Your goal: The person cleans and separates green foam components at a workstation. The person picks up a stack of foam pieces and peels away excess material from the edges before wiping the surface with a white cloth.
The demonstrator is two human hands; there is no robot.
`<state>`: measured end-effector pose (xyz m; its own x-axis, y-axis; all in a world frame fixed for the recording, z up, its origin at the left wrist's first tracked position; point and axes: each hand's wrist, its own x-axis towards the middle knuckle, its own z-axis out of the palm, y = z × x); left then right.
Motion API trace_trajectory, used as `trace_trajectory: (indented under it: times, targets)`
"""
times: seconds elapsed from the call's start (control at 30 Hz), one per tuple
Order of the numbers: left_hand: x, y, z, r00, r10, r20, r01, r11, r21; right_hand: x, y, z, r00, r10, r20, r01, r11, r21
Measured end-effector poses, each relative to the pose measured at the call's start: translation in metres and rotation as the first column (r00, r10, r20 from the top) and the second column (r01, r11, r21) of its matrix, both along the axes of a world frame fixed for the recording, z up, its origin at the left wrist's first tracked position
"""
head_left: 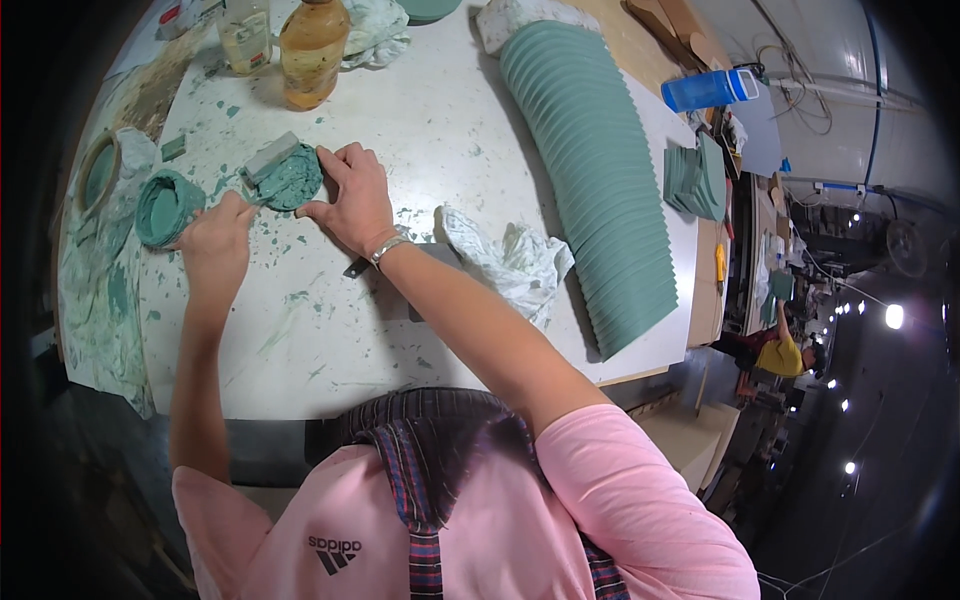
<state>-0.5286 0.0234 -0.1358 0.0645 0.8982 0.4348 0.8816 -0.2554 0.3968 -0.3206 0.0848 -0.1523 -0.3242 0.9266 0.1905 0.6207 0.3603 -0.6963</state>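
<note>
A round, shallow dish of green paste [290, 182] sits on the white worktop [330, 345], a pale rectangular block [270, 157] lying across its upper left edge. My right hand [358, 195] grips the dish's right side between thumb and fingers. Closed beside the dish's left edge is my left hand [218, 238]; what its fingers hold is smeared green and mostly hidden. Just left of that hand stands an open jar [168, 208] coated and filled with the same green paste. A dark flat scraper [433, 262] lies partly under my right forearm.
A long row of stacked green sheets [600, 190] fills the right side. Nearby are a crumpled white cloth [508, 262], an amber bottle [312, 60], a clear bottle [245, 40] and a blue bottle [705, 90]. Another person [780, 355] works far right.
</note>
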Motion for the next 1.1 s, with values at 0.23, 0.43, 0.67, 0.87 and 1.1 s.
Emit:
trace_trajectory:
  times: [0.23, 0.43, 0.67, 0.87, 1.1]
  targets:
    - [-0.006, -0.005, 0.038, 0.984, -0.175, -0.007, 0.175, 0.985, -0.004, -0.003, 0.000, 0.000, 1.000, 0.000, 0.013, 0.000, 1.000, -0.006]
    - [-0.005, 0.002, 0.038, 0.972, -0.226, -0.057, 0.228, 0.974, 0.018, -0.003, 0.000, -0.003, 1.000, -0.007, -0.009, 0.007, 1.000, -0.013]
    - [-0.002, 0.002, 0.035, 0.953, -0.278, -0.118, 0.280, 0.960, -0.007, -0.002, 0.000, 0.000, 1.000, 0.011, 0.002, -0.011, 0.999, -0.040]
    - [0.008, -0.002, 0.025, 0.928, -0.255, -0.271, 0.267, 0.964, 0.010, -0.003, 0.000, -0.002, 1.000, -0.005, 0.024, 0.004, 1.000, 0.015]
    - [0.015, -0.014, 0.012, 0.940, -0.202, -0.276, 0.227, 0.972, 0.060, -0.004, -0.001, -0.002, 1.000, -0.008, 0.017, 0.008, 1.000, 0.021]
